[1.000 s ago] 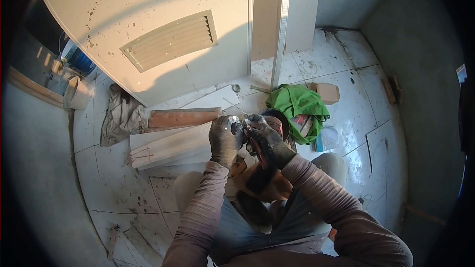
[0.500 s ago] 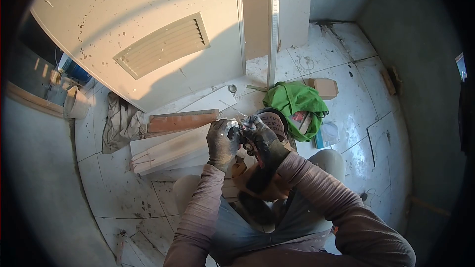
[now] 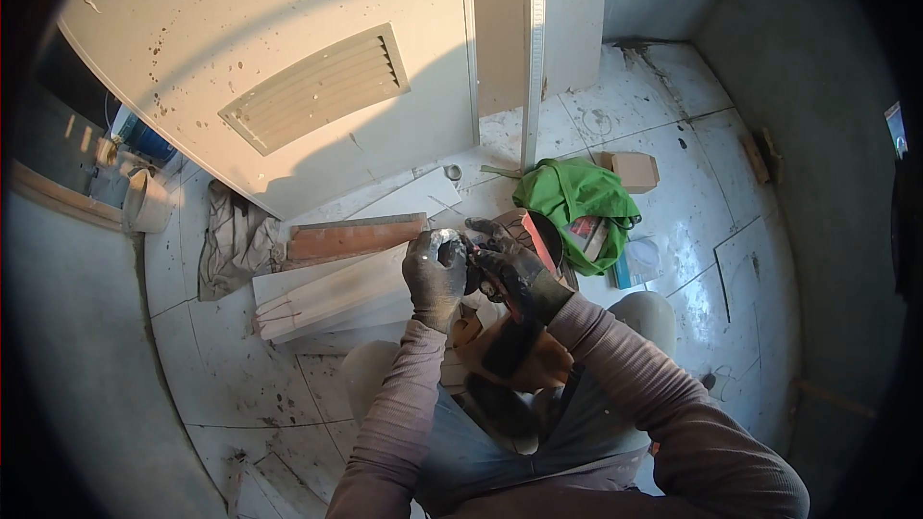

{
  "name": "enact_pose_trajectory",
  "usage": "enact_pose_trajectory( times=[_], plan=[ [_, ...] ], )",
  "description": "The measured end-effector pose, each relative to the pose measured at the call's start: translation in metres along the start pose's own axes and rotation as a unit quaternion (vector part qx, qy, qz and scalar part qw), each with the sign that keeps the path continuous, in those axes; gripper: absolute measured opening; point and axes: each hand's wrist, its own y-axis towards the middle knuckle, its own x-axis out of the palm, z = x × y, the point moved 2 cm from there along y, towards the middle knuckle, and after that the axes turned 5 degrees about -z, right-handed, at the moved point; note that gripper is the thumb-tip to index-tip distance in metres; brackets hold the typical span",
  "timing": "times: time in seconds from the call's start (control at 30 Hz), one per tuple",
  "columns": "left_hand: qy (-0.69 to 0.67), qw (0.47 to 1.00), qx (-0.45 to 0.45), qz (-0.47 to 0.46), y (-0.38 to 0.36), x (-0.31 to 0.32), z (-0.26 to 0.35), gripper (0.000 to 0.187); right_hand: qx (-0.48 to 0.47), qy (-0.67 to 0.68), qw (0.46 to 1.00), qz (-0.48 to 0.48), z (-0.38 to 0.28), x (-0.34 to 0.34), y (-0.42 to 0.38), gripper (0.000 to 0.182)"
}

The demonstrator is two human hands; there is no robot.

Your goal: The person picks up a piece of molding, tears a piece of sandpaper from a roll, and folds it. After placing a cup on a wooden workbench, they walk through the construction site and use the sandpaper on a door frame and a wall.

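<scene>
Dark gloves (image 3: pixel 439 306) cover both hands: your left hand (image 3: pixel 433 274) is partly curled, and your right hand (image 3: pixel 517 269) is bent around a small dark-and-red object (image 3: pixel 504 300) where they meet. Whether the left grips it too, I can't tell; a green bag (image 3: pixel 565 194) lies just beyond your right.

Right of the right hand (image 3: pixel 519 274), the green bag (image 3: pixel 558 187) blocks a low sideways path, with the cardboard box (image 3: pixel 633 173) just beyond. Ahead, the upright metal strip (image 3: pixel 533 58) and the vented panel (image 3: pixel 192 67) bar the way. Left of the left hand (image 3: pixel 436 279), the stacked boards (image 3: pixel 332 293) obstruct low reach; a hand could pass above them or over the tiled floor (image 3: pixel 240 365) nearer the person.
</scene>
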Motion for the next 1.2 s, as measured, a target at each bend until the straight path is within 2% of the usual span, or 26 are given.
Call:
enact_pose_trajectory(
  times=[0.03,0.17,0.2,0.23,0.27,0.3,0.33,0.37,0.4,0.43,0.47,0.5,0.57,0.6,0.63,0.7,0.73,0.77,0.83,0.87,0.9,0.97,1.03,1.13,1.2],
  plan=[
    [0.01,1.0,-0.002,0.002,0.0,-0.001,0.003,0.012,-0.009,-0.01,1.0,0.009,0.002,0.0,0.001,0.045],
    [0.037,0.999,0.037,0.001,-0.003,-0.003,0.007,0.014,-0.012,-0.079,0.996,0.034,0.017,-0.003,0.008,0.046],
    [0.04,0.998,0.047,-0.004,-0.004,-0.002,0.005,0.014,-0.003,0.087,0.996,0.028,0.019,-0.001,0.008,0.046],
    [0.044,0.997,0.057,-0.009,-0.005,0.0,0.004,0.015,0.006,0.25,0.968,0.02,0.022,0.0,0.007,0.047],
    [0.043,0.997,0.058,-0.009,-0.005,0.002,0.001,0.015,0.006,0.25,0.968,0.021,0.039,-0.006,0.007,0.047],
    [0.037,0.999,0.027,-0.025,-0.003,0.002,-0.003,0.013,-0.139,-0.075,0.987,0.038,0.058,-0.016,0.008,0.05],
    [0.031,0.999,-0.004,-0.042,-0.001,0.001,-0.006,0.012,-0.265,-0.39,0.88,0.051,0.056,-0.014,0.008,0.055],
    [0.032,0.999,-0.003,-0.041,0.0,-0.002,-0.008,0.012,-0.267,-0.39,0.88,0.051,0.059,-0.015,0.008,0.055],
    [-0.004,0.995,-0.061,-0.085,0.002,-0.003,-0.011,0.011,-0.07,-0.102,0.992,0.022,0.05,-0.018,0.012,0.059],
    [-0.042,0.984,-0.119,-0.126,0.005,-0.004,-0.015,0.01,0.138,0.196,0.971,-0.011,0.036,-0.014,0.014,0.063],
    [-0.013,0.984,-0.12,-0.131,0.006,-0.005,-0.022,0.011,0.088,0.135,0.986,0.039,0.004,-0.012,0.014,0.062],
    [-0.015,0.984,-0.128,-0.127,0.008,-0.009,-0.025,0.011,0.094,0.132,0.986,0.032,0.0,-0.016,0.016,0.062],
    [-0.01,0.974,-0.103,-0.199,0.011,-0.011,-0.029,0.014,0.048,-0.125,0.987,0.092,-0.007,-0.034,0.014,0.047],
    [-0.056,0.963,-0.133,-0.228,0.011,-0.009,-0.03,0.015,0.057,-0.284,0.952,0.103,-0.008,-0.042,0.015,0.032],
    [-0.061,0.963,-0.137,-0.225,0.011,-0.008,-0.03,0.015,0.06,-0.288,0.951,0.099,-0.006,-0.042,0.015,0.032],
    [-0.044,0.966,-0.03,-0.253,0.01,-0.005,-0.023,0.011,-0.041,-0.506,0.854,0.116,-0.009,-0.037,0.013,0.036],
    [-0.054,0.961,-0.045,-0.266,0.01,-0.003,-0.021,0.012,-0.144,-0.528,0.828,0.121,0.002,-0.036,0.016,0.03],
    [-0.056,0.962,-0.047,-0.264,0.011,-0.002,-0.02,0.012,-0.143,-0.53,0.827,0.118,0.015,-0.039,0.015,0.03],
    [-0.009,0.954,0.0,-0.3,0.016,-0.006,-0.009,0.015,-0.091,-0.537,0.837,0.04,0.026,-0.039,0.016,0.03],
    [-0.01,0.955,-0.001,-0.298,0.014,-0.004,-0.01,0.015,-0.033,-0.472,0.881,-0.001,0.035,-0.045,0.018,0.032],
    [-0.001,0.958,0.02,-0.285,0.013,-0.003,-0.011,0.016,-0.034,-0.474,0.88,-0.005,0.037,-0.048,0.018,0.032],
    [0.006,0.963,0.036,-0.267,0.009,0.0,-0.014,0.017,0.014,-0.402,0.914,-0.05,0.045,-0.052,0.018,0.035],
    [-0.033,0.936,-0.105,-0.334,0.006,0.005,-0.018,0.016,0.004,-0.42,0.904,-0.083,0.041,-0.049,0.02,0.037],
    [-0.083,0.931,-0.144,-0.324,-0.002,0.017,-0.041,0.016,0.024,-0.472,0.88,-0.051,0.049,-0.044,0.017,0.031],
    [-0.104,0.923,-0.166,-0.331,-0.003,0.022,-0.051,0.019,-0.12,-0.507,0.853,-0.009,0.046,-0.041,0.013,0.027]
  ],
)
